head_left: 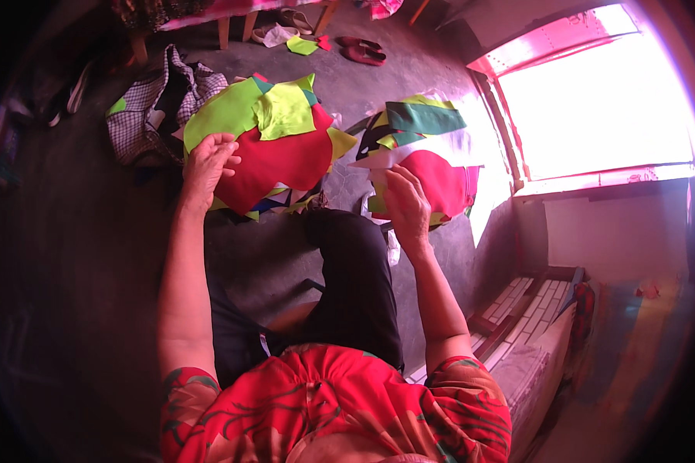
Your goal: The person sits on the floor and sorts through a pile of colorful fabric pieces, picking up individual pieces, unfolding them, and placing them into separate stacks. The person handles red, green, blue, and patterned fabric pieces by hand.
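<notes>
I see left hand (208, 166) gripping edge of red piece (278, 166) on left pile | right hand (406, 204) pinching white piece (409, 157) over right pile (432, 154) (well apart) | red piece lies right of left grip, nearer that hand

Red short-sleeved top (340, 401) with dark leaf print; black trousers (355, 285); bare forearms.

Blown-out window (594, 108) glare, dim fisheye-bent edges.
</notes>
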`<state>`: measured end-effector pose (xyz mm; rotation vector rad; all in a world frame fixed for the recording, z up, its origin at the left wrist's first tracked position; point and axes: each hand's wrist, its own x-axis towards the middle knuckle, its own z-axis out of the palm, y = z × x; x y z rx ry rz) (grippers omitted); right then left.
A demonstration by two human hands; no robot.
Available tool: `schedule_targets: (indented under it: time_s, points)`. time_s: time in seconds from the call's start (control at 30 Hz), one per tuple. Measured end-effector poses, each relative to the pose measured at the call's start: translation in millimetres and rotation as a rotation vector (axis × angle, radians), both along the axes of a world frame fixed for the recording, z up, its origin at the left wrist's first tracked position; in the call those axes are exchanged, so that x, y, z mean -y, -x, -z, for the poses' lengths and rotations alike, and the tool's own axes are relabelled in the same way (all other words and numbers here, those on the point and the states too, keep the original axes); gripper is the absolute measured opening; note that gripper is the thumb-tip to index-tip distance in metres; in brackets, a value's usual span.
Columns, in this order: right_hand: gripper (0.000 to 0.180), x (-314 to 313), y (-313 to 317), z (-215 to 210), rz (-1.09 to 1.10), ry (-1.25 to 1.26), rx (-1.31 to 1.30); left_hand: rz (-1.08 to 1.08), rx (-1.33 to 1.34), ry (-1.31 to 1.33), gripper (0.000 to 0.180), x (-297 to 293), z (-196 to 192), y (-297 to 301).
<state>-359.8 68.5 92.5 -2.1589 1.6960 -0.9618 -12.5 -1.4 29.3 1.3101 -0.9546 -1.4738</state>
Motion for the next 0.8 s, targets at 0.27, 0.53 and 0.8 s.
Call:
schedule_targets:
  time_s: [0.27, 0.53, 0.8]
  points:
    - [0.070, -41, 71, 36, 0.365, 0.017, -0.220, 0.009, 0.001, -0.004, 0.023, 0, 5, 5]
    - [0.094, -21, 66, 40, 0.292, -0.051, -0.524, 0.047, 0.032, -0.019, 0.025, 2, 9, 6]
    - [0.094, -22, 66, 30, 0.215, -0.069, -0.468, 0.044, 0.032, -0.018, 0.025, 3, 8, 5]
